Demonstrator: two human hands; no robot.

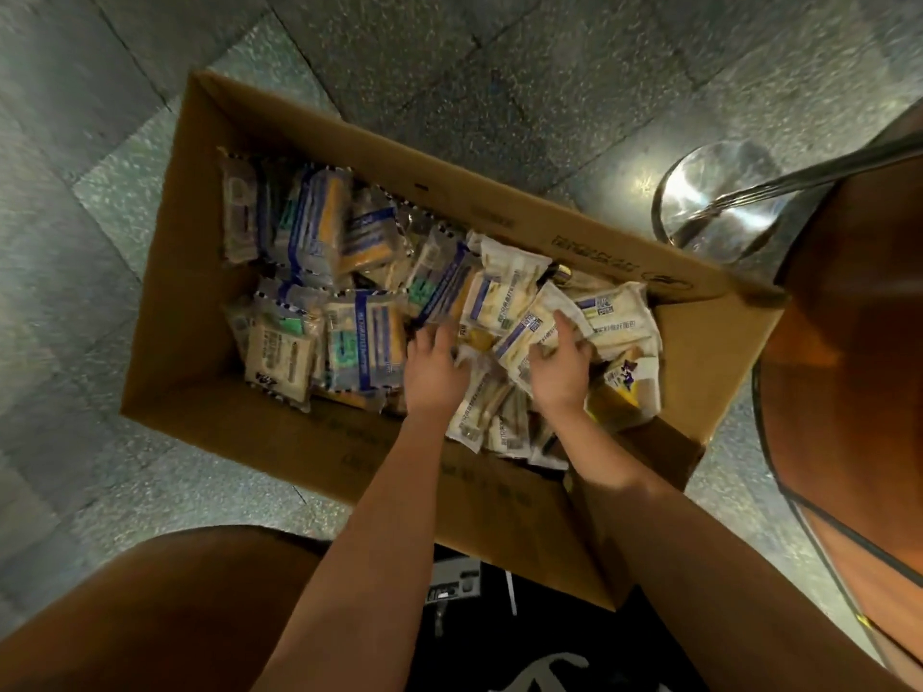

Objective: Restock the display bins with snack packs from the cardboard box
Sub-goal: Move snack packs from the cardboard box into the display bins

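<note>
Snack packs [349, 337] in clear and cream wrappers with blue bands, some showing yellow-orange contents and green labels, lie jumbled inside an open cardboard box [195, 342] that sits on a grey speckled tile floor [100, 217]. The packs on the box's left half stand in loose rows; those on the right half are heaped, mostly pale cream ones with printed codes.

The box's left inner wall has a bare strip of cardboard beside the packs, and its near flap [499, 516] folds out toward the person. On the right, the rim of a round brown table [849, 342] overhangs the box's corner, and its shiny metal pedestal base [714, 207] stands just beyond the far wall (a tight side for reaching). Floor to the left and beyond lies open.

Both bare forearms reach down into the box. The left hand [434, 367] is palm-down with its fingertips sunk among the packs; whether it grips one I cannot tell. The right hand [559, 367], close beside it, curls its fingers around a cream pack [519, 332] on top of the heap.
</note>
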